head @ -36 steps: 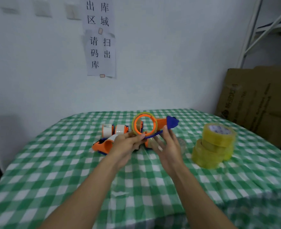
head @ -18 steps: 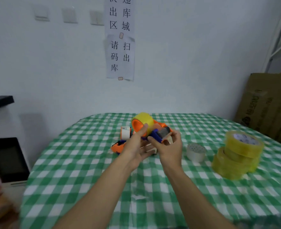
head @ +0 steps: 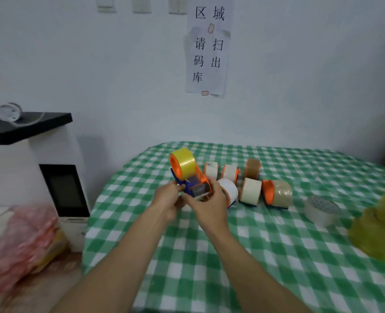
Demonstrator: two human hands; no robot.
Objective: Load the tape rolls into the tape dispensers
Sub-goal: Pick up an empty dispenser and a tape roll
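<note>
I hold an orange and blue tape dispenser (head: 195, 184) above the table, with a yellow tape roll (head: 185, 163) seated on its orange hub. My left hand (head: 167, 201) grips the dispenser's blue handle from the left. My right hand (head: 206, 204) holds its front end by the roller. Behind my hands stand several loaded dispensers (head: 276, 194) with white, cream and brown rolls. A loose clear roll (head: 321, 210) lies flat to the right. A blurred stack of yellow rolls (head: 381, 231) sits at the far right.
The green checked tablecloth (head: 266, 256) covers the round table. A white machine with a dark screen (head: 62, 190) and a black top stands left of the table. A pink plastic bag (head: 17, 245) lies at the lower left. A paper sign (head: 207, 46) hangs on the wall.
The view has swung left. The dispenser with the yellow roll has turned so the roll points up and left. My right hand has closed round its front end.
</note>
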